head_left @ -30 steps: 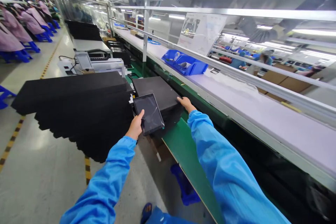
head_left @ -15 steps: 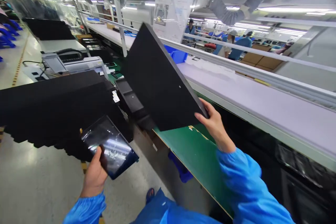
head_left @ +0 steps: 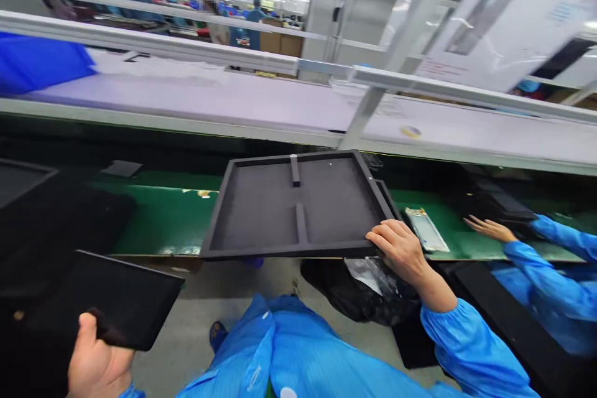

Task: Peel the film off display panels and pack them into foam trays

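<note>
My left hand (head_left: 99,357) grips the lower edge of a thin, dark glass panel like a tablet screen (head_left: 125,305), thumb on its face, at the lower left. My right hand (head_left: 403,252) is closed on the near right corner of a black foam tray (head_left: 261,205). Two compartments of that tray face up, split by a broken divider (head_left: 301,224), and nothing lies in them. It is held over the front edge of the green bench (head_left: 158,214). Part of another dark tray shows behind its right side.
A co-worker's hand (head_left: 492,228) rests beside dark trays at the right. A metal-framed part (head_left: 426,230) lies on the bench between us. Below hangs a black plastic bag (head_left: 359,292). A blue bin (head_left: 41,62) stands on the white shelf (head_left: 224,93).
My view has swung right toward the bench. The foam tray has turned from its plain underside to its hollow side and been lowered. My left hand still holds the panel.
</note>
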### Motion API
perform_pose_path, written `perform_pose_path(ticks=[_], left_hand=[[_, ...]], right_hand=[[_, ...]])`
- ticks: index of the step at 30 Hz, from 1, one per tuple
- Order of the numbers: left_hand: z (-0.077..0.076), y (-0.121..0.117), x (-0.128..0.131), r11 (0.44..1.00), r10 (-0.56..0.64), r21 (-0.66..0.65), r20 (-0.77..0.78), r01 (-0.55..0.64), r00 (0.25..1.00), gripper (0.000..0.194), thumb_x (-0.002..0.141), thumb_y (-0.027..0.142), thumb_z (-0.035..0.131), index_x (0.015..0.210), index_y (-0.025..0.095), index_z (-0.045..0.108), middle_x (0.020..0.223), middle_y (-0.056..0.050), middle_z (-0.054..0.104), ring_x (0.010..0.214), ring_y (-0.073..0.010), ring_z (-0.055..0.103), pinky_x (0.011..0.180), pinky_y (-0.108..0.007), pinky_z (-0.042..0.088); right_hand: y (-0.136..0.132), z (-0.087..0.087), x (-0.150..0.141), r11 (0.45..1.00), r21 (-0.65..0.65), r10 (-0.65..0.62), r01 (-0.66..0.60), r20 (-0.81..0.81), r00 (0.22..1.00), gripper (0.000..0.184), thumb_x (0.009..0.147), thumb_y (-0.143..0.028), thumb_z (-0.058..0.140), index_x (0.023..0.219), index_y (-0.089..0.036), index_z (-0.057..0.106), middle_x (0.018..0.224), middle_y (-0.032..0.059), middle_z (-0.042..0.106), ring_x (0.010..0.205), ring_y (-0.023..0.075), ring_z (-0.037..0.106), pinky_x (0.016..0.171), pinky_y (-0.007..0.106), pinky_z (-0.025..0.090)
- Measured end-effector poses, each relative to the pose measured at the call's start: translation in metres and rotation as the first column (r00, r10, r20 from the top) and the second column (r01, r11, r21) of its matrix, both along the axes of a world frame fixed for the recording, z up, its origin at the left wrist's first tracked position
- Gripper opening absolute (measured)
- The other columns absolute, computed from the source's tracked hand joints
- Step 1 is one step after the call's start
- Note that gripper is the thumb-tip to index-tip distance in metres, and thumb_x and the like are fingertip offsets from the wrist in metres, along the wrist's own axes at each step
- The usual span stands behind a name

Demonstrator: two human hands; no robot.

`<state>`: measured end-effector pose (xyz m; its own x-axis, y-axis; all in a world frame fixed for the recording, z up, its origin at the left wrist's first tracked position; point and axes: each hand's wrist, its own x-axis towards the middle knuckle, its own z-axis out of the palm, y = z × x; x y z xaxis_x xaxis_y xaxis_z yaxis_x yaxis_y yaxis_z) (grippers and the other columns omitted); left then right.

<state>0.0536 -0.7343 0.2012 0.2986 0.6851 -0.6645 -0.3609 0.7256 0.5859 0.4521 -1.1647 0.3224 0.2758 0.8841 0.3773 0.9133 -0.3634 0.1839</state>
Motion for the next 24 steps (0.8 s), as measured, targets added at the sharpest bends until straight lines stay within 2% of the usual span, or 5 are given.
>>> perform_pose_path(ticks=[5,11,17,20,24], left_hand=[[-0.001,-0.053,0.133,0.992,-0.091,0.088,0.011,0.09,0.996,0.044,0.104,0.045,0.035,0.134,0.031,0.065,0.135,0.006,0.068,0.15,-0.0174,0.035,0.123,-0.044,0.027],[-0.002,-0.107,0.245,0.913,-0.408,0.035,0.151,0.407,0.901,0.051,0.104,0.035,0.041,0.149,0.011,0.05,0.123,-0.018,0.074,0.129,-0.0286,0.062,0.114,-0.05,0.045],[0.011,-0.13,0.287,0.768,-0.628,0.148,-0.01,0.622,0.778,0.042,0.1,0.027,0.051,0.137,0.007,0.061,0.11,-0.019,0.078,0.108,-0.0317,0.074,0.1,-0.049,0.059],[0.017,-0.132,0.295,0.752,-0.63,0.186,-0.077,0.632,0.772,0.038,0.1,0.026,0.052,0.13,0.007,0.065,0.105,-0.018,0.08,0.101,-0.0301,0.076,0.094,-0.045,0.062],[0.022,-0.135,0.308,0.745,-0.621,0.229,-0.103,0.626,0.777,0.034,0.1,0.026,0.053,0.124,0.007,0.068,0.097,-0.016,0.081,0.095,-0.0286,0.078,0.089,-0.043,0.064]], right_hand=[[-0.113,-0.06,0.056,0.981,-0.114,-0.17,0.157,-0.116,0.979,0.042,0.094,-0.016,0.052,0.13,-0.031,0.068,0.106,0.0084,0.071,0.105,0.0252,0.061,0.106,0.049,0.044],[-0.136,-0.102,0.096,0.969,-0.009,-0.224,0.247,-0.459,0.86,0.065,0.087,-0.046,0.069,0.146,-0.023,0.054,0.151,0.0157,0.05,0.14,0.0324,0.044,0.117,0.055,0.036],[-0.13,-0.133,0.124,0.765,0.117,-0.398,0.633,-0.687,0.608,0.067,0.094,-0.051,0.052,0.15,-0.014,0.046,0.155,0.0193,0.046,0.146,0.0315,0.041,0.121,0.052,0.035],[-0.122,-0.139,0.138,0.643,0.102,-0.514,0.759,-0.676,0.527,0.061,0.089,-0.039,0.06,0.144,-0.012,0.053,0.139,0.0205,0.06,0.132,0.0331,0.055,0.114,0.05,0.043],[-0.121,-0.134,0.148,0.577,0.109,-0.567,0.809,-0.659,0.494,0.051,0.088,-0.026,0.058,0.138,-0.011,0.059,0.131,0.0194,0.064,0.122,0.031,0.061,0.109,0.047,0.046]])
